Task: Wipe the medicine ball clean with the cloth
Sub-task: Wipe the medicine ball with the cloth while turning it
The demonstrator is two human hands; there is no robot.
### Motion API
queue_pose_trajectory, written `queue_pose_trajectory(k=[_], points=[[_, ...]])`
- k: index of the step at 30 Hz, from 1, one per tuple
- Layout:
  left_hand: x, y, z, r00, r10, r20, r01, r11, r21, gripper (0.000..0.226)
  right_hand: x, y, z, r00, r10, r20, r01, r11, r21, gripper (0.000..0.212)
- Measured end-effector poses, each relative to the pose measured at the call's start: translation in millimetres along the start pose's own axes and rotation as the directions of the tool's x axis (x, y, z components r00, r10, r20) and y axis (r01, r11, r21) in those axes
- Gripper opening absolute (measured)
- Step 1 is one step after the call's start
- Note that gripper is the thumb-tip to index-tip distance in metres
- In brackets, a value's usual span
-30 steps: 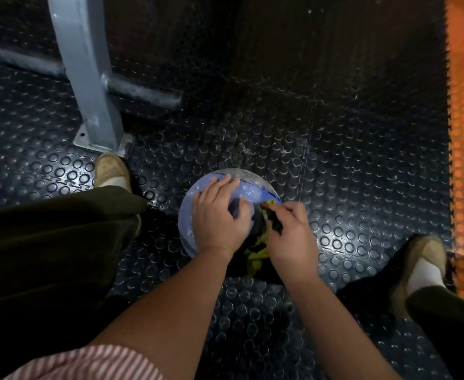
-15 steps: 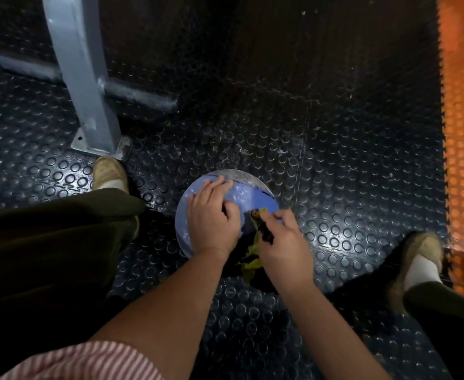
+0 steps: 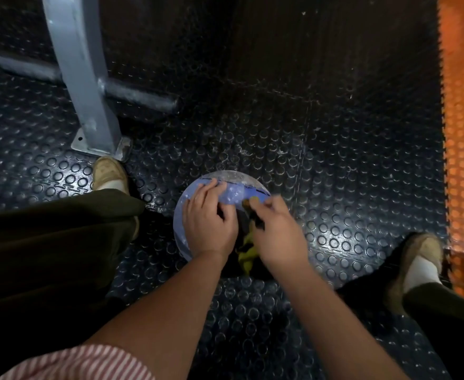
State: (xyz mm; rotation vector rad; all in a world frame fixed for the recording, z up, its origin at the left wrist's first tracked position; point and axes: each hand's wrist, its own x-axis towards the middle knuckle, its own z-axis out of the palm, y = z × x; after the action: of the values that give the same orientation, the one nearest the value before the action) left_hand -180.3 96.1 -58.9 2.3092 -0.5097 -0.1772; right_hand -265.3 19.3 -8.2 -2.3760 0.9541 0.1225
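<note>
Head view: the left hand [image 3: 209, 223] lies spread over the top of the ball [image 3: 235, 189], fingers relaxed and pressing it onto the floor [image 3: 335, 187]. The right hand [image 3: 279, 237] pinches the bunched cloth [image 3: 248, 246] against the ball's near right side. The ball sits on the studded floor, near a post [image 3: 88, 91]. White smears show on its far face, so the wipe looks unfinished. To do it well, brace firmly with the left, rub in short overlapping strokes, and roll the ball to bring each smeared patch under the cloth.
</note>
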Motion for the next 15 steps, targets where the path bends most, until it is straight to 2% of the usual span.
queue_pose_trajectory(k=[4,7,10,12,15], points=[[-4,-5,2,0.999,0.048,-0.005,-0.048,0.998,0.04,0.05,-26,-7,5,0.999,0.036,-0.005,-0.036,0.999,-0.041,0.037],[-8,-10,2,0.997,0.08,-0.022,-0.078,0.996,0.049,0.046,2,-12,1,0.998,0.044,-0.05,-0.048,0.996,-0.081,0.033],[-4,-11,2,0.997,0.071,-0.019,-0.07,0.996,0.052,0.048,41,-18,-6,0.996,0.089,0.013,-0.087,0.99,-0.114,0.03],[1,-8,1,0.999,0.041,-0.019,-0.04,0.999,0.032,0.051,53,-17,-9,0.995,0.081,0.053,-0.077,0.994,-0.077,0.028],[6,-3,-2,1.0,0.008,-0.021,-0.008,1.0,-0.015,0.053,36,-7,-5,1.0,0.021,-0.005,-0.021,1.0,-0.01,0.028]])
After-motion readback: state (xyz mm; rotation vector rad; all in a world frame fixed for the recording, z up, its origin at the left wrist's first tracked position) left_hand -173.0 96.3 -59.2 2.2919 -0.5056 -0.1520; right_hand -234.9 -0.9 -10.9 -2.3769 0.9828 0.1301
